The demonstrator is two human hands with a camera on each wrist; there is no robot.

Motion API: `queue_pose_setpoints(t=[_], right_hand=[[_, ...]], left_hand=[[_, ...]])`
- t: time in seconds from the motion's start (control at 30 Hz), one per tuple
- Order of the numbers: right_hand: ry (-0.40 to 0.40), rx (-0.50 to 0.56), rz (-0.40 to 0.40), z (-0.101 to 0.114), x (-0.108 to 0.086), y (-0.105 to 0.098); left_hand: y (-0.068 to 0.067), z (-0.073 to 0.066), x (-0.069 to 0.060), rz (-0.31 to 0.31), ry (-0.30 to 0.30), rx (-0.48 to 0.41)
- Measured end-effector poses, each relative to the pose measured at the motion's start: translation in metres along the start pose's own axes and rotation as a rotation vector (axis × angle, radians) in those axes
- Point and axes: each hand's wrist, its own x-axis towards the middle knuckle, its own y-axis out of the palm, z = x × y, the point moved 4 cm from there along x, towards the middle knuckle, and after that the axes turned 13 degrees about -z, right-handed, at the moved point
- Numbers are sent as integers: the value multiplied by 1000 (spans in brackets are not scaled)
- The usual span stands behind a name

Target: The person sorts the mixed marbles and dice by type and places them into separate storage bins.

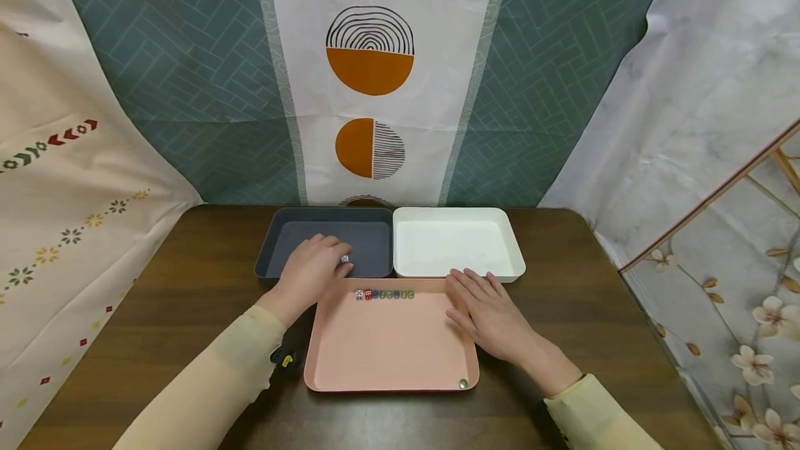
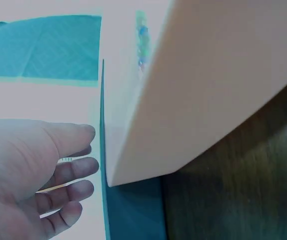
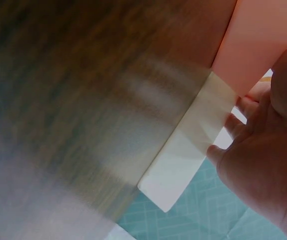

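Observation:
In the head view my left hand [image 1: 314,266] is over the dark grey tray [image 1: 294,228], with a white die [image 1: 345,259] pinched between thumb and fingers. Several small dice stand in a row along the back of the pink tray [image 1: 387,346], a white die [image 1: 359,294] and a red die [image 1: 368,294] at its left end. A small green piece [image 1: 463,383] lies in the tray's front right corner. My right hand [image 1: 494,318] rests with extended fingers on the pink tray's right back corner. The left wrist view shows the left hand [image 2: 48,175] without a visible die.
A white tray [image 1: 456,242] stands right of the dark grey one, behind the pink tray. All three are on a brown wooden table [image 1: 206,283]. Patterned cloths [image 1: 231,89] hang behind the table and at both sides.

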Motion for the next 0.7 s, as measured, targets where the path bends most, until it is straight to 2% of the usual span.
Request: queue_pose_setpoints(t=[0.33, 0.7], right_hand=[[9, 19, 0, 0, 0, 0], [10, 16, -5, -1, -1, 1]], left_hand=[[-16, -18, -8, -35, 40, -50], [-19, -34, -22, -63, 106, -51]])
